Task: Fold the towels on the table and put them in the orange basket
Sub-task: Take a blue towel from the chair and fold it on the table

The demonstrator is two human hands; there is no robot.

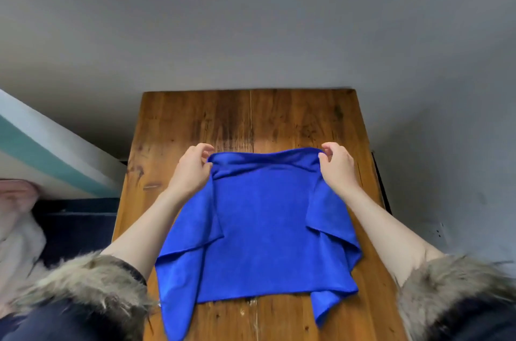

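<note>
Nearest, at the frame's bottom, loose corners of the blue towel (259, 231) droop over the wooden bench (296, 120); farther up, left hand (192, 170) and right hand (336, 169) fingers pinch its far edge at both ends. Folding looks barely begun; no orange basket visible.

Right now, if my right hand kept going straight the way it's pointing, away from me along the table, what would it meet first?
Probably nothing on the table. Past the right hand, which pinches the far edge of the blue towel, only bare wooden table shows, then the grey wall. Depth is hard to judge.
</note>
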